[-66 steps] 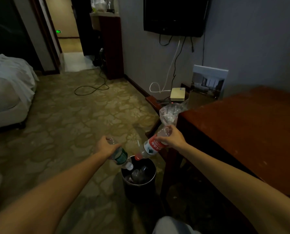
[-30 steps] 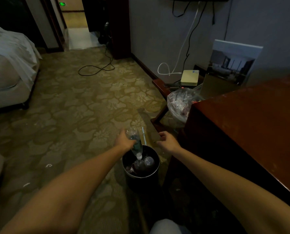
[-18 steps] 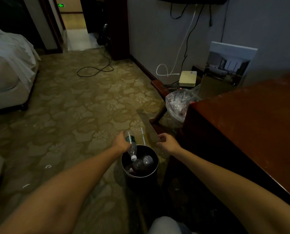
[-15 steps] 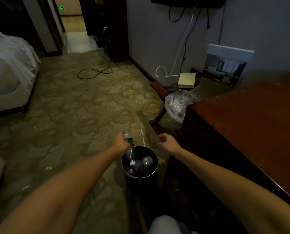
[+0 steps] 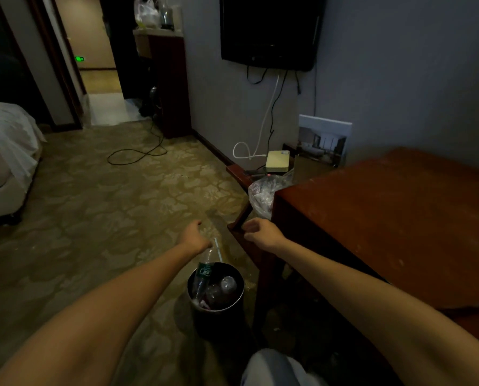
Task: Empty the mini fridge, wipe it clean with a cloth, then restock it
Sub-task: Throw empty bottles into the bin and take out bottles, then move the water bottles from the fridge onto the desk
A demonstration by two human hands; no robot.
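The left hand [image 5: 195,237] hangs loosely curled and holds nothing. So does the right hand [image 5: 260,232], by the desk [image 5: 385,218] corner. The green-labelled water bottle [image 5: 204,270] sits at five o'clock just below the left, the nearer hand. It is propped neck-down, near upright, in the waste bin [image 5: 221,321].

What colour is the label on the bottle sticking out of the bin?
Green with white markings; the label shows best in the head view.
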